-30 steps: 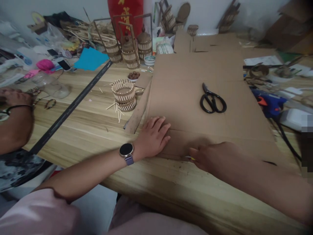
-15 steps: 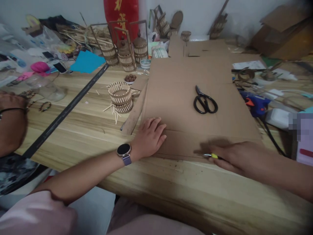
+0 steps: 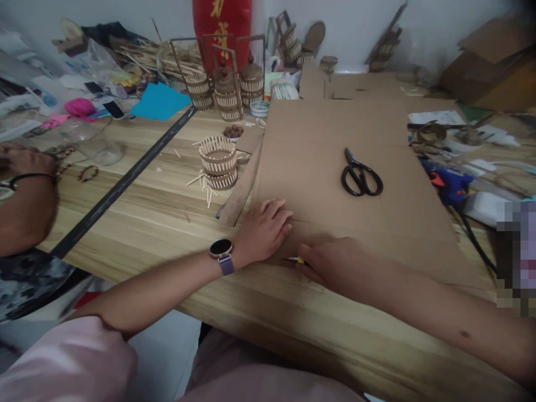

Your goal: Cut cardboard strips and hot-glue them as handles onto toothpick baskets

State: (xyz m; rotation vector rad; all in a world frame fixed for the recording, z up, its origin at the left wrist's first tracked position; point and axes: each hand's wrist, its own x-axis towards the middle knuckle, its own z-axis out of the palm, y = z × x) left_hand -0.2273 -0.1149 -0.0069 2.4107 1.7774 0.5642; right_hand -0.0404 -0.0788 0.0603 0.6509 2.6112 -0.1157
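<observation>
My left hand (image 3: 264,233), a watch on its wrist, lies flat with fingers spread on the near left corner of a large cardboard sheet (image 3: 326,176). Just to its right, my right hand (image 3: 333,261) is closed round a small yellow utility knife (image 3: 300,260). Only the knife's thin metal tip and a bit of yellow show; the rest is inside the fist. Its tip points left along the sheet's near edge, close to my left hand. Black-handled scissors (image 3: 360,174) rest on the cardboard beyond my right hand.
Left of the sheet stands a small basket of sticks (image 3: 218,162) amid loose sticks. A long black strip (image 3: 129,177) crosses the wooden table. Another person's arm (image 3: 31,206) rests at the far left. A blue glue gun (image 3: 450,181) lies to the right, finished baskets (image 3: 228,100) behind.
My right hand has swept left along the cardboard's near edge with the knife, ending close to my left hand. My left hand stays on the sheet. The view has shifted slightly.
</observation>
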